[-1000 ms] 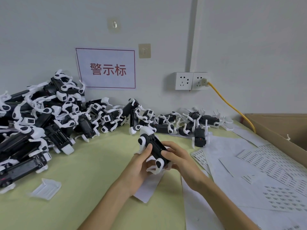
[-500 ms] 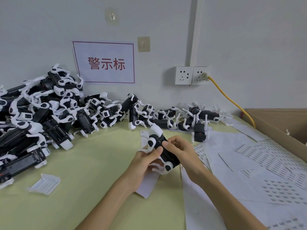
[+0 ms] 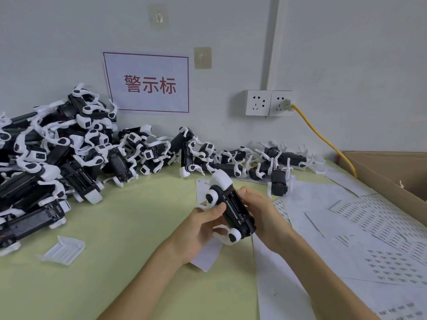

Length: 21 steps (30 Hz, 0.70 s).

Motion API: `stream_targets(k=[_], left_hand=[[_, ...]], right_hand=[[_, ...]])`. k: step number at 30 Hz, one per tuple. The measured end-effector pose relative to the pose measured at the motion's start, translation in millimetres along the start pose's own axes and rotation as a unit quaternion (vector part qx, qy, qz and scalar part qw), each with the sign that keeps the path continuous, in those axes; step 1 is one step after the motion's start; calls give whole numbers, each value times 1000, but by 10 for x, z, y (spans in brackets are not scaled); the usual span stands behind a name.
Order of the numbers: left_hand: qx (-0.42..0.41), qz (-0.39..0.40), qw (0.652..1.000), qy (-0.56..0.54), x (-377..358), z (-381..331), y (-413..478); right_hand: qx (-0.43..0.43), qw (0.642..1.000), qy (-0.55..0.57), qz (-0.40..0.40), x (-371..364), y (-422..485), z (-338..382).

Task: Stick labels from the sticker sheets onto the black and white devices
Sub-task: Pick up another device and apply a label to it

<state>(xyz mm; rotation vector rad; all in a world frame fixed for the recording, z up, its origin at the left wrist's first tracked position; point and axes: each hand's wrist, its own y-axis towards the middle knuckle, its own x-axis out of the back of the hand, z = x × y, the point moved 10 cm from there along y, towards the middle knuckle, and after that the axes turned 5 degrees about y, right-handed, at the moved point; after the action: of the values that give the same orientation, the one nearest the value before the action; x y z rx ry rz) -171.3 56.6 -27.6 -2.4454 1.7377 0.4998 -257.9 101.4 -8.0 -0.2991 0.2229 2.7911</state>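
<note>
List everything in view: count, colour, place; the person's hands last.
held device: one, black and white, centre
device pile: many, black and white, left, along wall
sticker sheets: several, white, table right
sign: one, white with red characters, wall
sockets: two, white, wall
cable: one, yellow, from right socket
cardboard box: one, brown, far right
plastic cover: one, white, table front left
hooks: two, pale, wall
table: one, yellow-green, underneath
left hand: one, grips held device
right hand: one, grips held device

We find the device pile (image 3: 34, 169) cut off at nine o'clock; print on the sticker sheets (image 3: 381, 227) is unreadably small
</note>
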Motion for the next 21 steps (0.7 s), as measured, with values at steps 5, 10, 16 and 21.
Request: stream_targets(k=[5, 10, 16, 21], left_hand=[[-5, -15, 996, -91, 14, -43, -6], [-49, -48, 989, -131, 107, -168, 1], [-61, -162, 981, -89, 385, -114, -11], [-60, -211, 975, -23, 418, -148, -31]], right_hand=[[33, 999, 17, 37, -80, -26, 66], [63, 997, -8, 37, -59, -6, 99], [46, 989, -139, 11, -92, -8, -12], [69, 986, -150, -10, -79, 0, -4]])
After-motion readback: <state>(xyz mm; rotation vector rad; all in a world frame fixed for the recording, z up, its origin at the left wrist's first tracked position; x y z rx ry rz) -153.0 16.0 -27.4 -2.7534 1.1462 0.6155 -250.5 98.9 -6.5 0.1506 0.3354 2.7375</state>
